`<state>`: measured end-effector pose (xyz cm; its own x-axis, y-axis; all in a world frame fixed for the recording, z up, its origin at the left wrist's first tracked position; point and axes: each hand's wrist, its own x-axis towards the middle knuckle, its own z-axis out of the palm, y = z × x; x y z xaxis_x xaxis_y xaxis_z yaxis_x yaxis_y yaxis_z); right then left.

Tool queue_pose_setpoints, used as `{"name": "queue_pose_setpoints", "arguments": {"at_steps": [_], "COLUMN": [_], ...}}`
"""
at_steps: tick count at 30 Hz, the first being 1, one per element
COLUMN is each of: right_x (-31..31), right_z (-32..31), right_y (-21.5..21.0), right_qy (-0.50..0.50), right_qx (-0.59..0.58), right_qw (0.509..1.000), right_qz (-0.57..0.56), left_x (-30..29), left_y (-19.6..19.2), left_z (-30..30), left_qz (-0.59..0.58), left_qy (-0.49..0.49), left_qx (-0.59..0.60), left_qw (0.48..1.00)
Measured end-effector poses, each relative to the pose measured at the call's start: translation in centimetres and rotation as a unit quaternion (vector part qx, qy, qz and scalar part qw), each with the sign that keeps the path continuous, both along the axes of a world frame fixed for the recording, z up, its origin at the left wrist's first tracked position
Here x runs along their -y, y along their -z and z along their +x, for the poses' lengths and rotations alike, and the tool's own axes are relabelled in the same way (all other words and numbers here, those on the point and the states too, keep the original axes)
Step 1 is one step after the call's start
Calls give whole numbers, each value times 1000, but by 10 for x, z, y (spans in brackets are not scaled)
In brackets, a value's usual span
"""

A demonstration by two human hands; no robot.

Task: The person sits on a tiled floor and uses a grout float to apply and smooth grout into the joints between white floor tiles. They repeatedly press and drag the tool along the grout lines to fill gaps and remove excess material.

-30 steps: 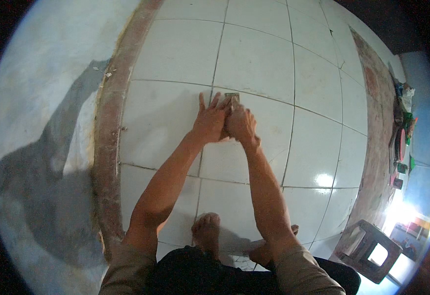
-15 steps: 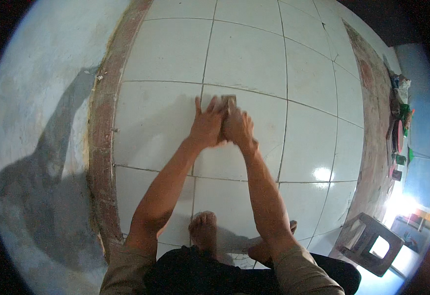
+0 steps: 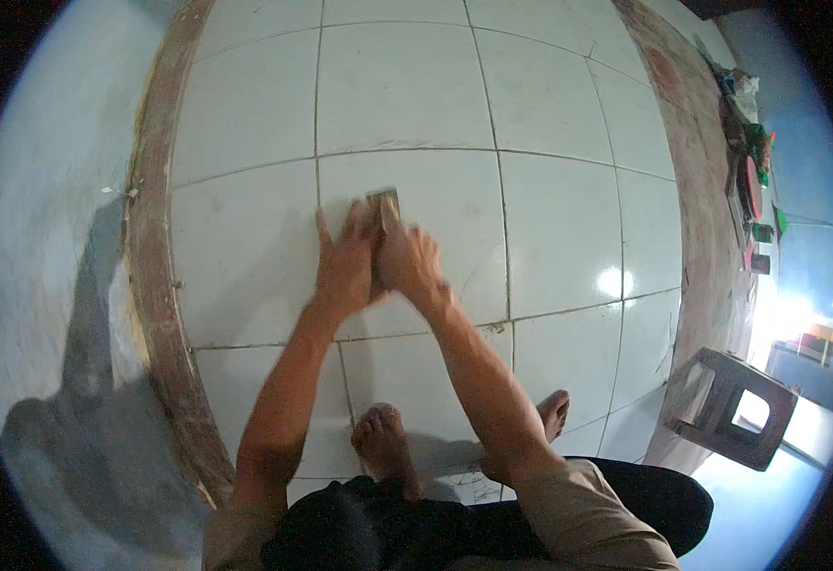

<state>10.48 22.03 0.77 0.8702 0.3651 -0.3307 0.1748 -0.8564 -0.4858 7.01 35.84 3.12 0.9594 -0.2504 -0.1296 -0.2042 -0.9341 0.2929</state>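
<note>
A narrow brown block, its exact kind unclear, is pressed on the white tiled floor in front of me. My left hand lies along its left side, the outer finger spread away from the others. On its right side, my right hand is wrapped round it, thumb on top. Both hands look slightly smeared by motion and hide most of the block. A grout line runs close to the left of the block.
My left foot and right foot stand on the tiles behind my hands. A wall with a reddish-brown strip borders the left. To the right are a bare brownish strip, a grey plastic stool and a cluster of small items.
The view has shifted, so floor and hands sit further left in the picture. Against the tile lines, the block and both hands have come slightly nearer to me. More of my right foot shows.
</note>
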Motion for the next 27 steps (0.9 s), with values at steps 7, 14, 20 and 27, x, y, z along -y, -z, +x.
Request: {"name": "queue_pose_setpoints", "arguments": {"at_steps": [7, 14, 20, 27], "right_x": [22, 67, 61, 91], "right_z": [-12, -93, -19, -119], "right_y": [-14, -44, -27, -45], "right_qy": [42, 118, 134, 178], "right_qx": [34, -105, -23, -125], "right_qw": [998, 987, 989, 975], "right_qz": [43, 12, 57, 49], "left_x": [25, 67, 61, 91], "left_y": [-12, -7, -3, -10], "left_z": [-8, -86, -1, -97], "left_qz": [15, -81, -62, -79], "left_qy": [38, 50, 66, 79], "left_qx": [-37, -61, 3, -78], "left_qw": [998, 994, 996, 991]}}
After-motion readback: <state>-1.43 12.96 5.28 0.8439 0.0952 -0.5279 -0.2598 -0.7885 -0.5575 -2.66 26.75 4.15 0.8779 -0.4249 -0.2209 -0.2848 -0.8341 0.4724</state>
